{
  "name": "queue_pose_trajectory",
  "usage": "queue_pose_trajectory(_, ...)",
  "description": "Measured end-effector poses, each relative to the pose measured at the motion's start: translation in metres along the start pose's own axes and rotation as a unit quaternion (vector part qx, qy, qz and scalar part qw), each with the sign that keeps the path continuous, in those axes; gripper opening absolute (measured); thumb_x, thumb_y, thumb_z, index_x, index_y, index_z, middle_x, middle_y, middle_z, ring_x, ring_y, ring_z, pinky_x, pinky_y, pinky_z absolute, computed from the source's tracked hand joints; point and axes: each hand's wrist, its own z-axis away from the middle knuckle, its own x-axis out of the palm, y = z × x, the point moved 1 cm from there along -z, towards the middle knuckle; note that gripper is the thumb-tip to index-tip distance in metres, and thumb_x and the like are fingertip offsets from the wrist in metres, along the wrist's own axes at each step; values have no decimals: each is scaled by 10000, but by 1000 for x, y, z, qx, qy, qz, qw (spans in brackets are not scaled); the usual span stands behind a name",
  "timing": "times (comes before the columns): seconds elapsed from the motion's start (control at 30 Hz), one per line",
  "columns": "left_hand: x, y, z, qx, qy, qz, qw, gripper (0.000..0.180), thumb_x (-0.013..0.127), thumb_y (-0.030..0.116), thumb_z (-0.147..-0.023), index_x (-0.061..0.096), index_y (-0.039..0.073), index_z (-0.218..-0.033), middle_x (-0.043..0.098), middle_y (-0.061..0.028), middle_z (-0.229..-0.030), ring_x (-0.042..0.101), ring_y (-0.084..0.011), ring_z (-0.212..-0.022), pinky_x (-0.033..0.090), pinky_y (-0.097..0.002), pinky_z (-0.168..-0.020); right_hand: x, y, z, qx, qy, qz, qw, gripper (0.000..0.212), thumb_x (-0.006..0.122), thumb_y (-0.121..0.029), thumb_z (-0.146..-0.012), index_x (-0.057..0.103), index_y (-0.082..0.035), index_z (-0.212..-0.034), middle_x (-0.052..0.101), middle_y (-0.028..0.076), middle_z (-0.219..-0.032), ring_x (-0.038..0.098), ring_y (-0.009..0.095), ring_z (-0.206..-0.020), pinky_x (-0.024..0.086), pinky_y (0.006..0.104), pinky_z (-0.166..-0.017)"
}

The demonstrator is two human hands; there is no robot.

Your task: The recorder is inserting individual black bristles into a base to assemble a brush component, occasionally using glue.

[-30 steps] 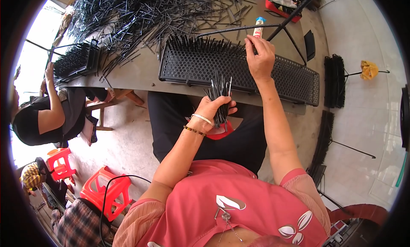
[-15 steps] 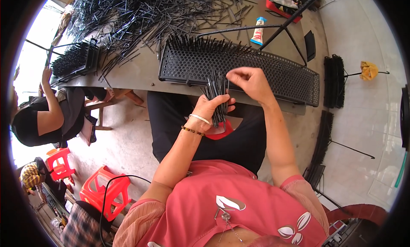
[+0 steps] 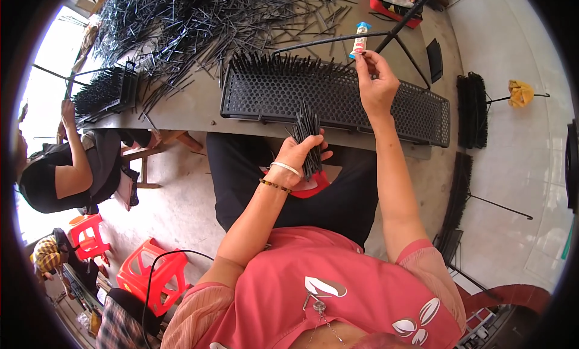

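My left hand (image 3: 300,153) is closed round a bundle of thin black strips (image 3: 309,129), held upright over my lap in front of the table edge. A long black perforated tray (image 3: 283,98) lies on the table just beyond it. Along its far side stands a row of upright black strips (image 3: 283,64), densest toward the left. Over the tray's far edge, my right hand (image 3: 379,86) has thumb and finger pinched together, close to a small wrapped packet (image 3: 360,40). Whatever is in the pinch is too small to make out.
A large heap of loose black strips (image 3: 181,23) covers the far left of the table. Black rods (image 3: 338,41) cross above the tray. At left, another person's hand (image 3: 69,112) is near a second bristled tray (image 3: 105,89). Red stools (image 3: 154,270) stand on the floor.
My right hand has moved from beside the bundle up and away, over the tray's far side. My left hand keeps its hold on the strips in nearly the same place.
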Motion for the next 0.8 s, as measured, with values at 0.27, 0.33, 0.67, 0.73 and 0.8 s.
queue_pose_trajectory(0.27, -5, 1, 1, -12, 8, 25, 1000, 177, 644, 126, -840, 603, 18, -974, 641, -120, -890, 653, -268, -826, 570, -394, -735, 5, 0, -1, -39, 0, 56, 998, 140, 666, -86, -848, 643, 10, -947, 664, 32, -777, 592, 55, -646, 479, 212, -589)
queue_pose_trajectory(0.33, -4, 2, 2, -13, 9, 27, 1000, 172, 644, 123, -841, 605, 16, -970, 643, -122, -891, 654, -264, -827, 570, -393, -739, 5, 5, 2, -29, -2, 62, 998, 139, 667, -89, -847, 644, 8, -944, 667, 35, -781, 598, 56, -650, 480, 212, -589)
queue_pose_trajectory(0.67, -3, 1, 1, 5, -7, 52, 999, 109, 625, 85, -862, 615, 4, -935, 641, -104, -875, 650, -211, -816, 581, -374, -766, 12, -2, -2, -90, -27, 150, 984, 129, 695, -92, -789, 645, 9, -852, 602, 55, -744, 544, 132, -532, 440, 257, -510)
queue_pose_trajectory(0.73, -2, 2, 2, 5, -9, 49, 999, 113, 627, 85, -861, 615, 3, -937, 641, -102, -872, 649, -210, -817, 582, -372, -763, 12, -2, -2, -80, -38, 162, 983, 148, 699, -106, -784, 645, 15, -850, 608, 61, -759, 543, 134, -538, 439, 259, -515)
queue_pose_trajectory(0.8, -2, 3, 2, 4, -10, 46, 999, 116, 628, 86, -860, 615, 2, -939, 640, -100, -869, 648, -209, -818, 583, -369, -761, 12, 1, -2, -70, -49, 175, 981, 168, 704, -120, -778, 645, 21, -848, 613, 68, -775, 542, 135, -543, 438, 261, -521)
